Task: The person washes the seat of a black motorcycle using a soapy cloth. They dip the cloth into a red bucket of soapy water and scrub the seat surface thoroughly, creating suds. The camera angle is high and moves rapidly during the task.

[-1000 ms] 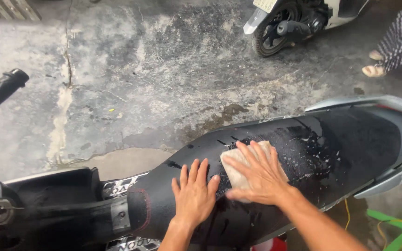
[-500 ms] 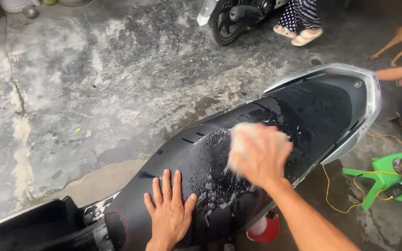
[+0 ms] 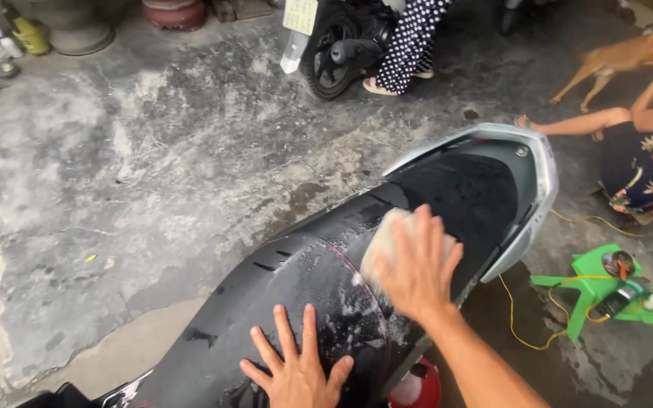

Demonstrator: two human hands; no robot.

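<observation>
A black motorbike seat [image 3: 462, 189], wet and soapy, runs from bottom left to upper right. My right hand [image 3: 416, 266] presses a pale soapy sponge [image 3: 387, 234] onto the middle of the seat. My left hand [image 3: 296, 366] lies flat on the seat's front part with its fingers spread, holding nothing. The silver tail trim [image 3: 540, 175] edges the seat at the rear.
Wet cracked concrete [image 3: 137, 166] lies to the left. Another motorbike's wheel [image 3: 334, 53] and a standing person's legs [image 3: 406, 45] are at the top. A seated person [image 3: 636, 151] and a brown dog [image 3: 629, 57] are at the right, beside a green tool [image 3: 606, 291] with a yellow cord [image 3: 519, 317].
My right hand has slid the sponge along the seat toward the rear. The view has shifted toward the bike's tail, and my left hand has stayed flat on the seat.
</observation>
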